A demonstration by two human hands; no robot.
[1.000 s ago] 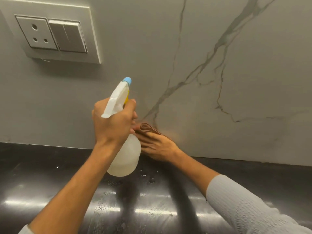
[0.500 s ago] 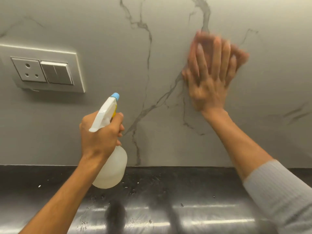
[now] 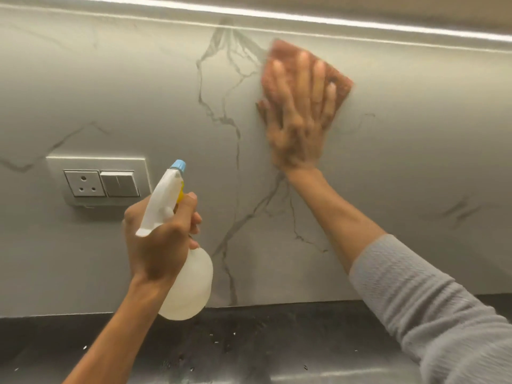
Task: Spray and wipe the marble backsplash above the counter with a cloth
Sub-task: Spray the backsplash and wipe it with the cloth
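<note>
High on the marble backsplash (image 3: 401,167), my right hand (image 3: 297,112) presses the cloth (image 3: 339,79) flat, fingers spread; left hand (image 3: 158,245) closed around the spray bottle (image 3: 185,286); best to overlap strokes evenly.

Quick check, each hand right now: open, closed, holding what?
Left hand: closed around the spray bottle.
Right hand: open, fingers spread flat, pressing the cloth against the backsplash.

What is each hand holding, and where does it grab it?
The left hand wraps the spray bottle at its neck, under the white trigger head. The right hand presses the cloth flat against the backsplash.
</note>
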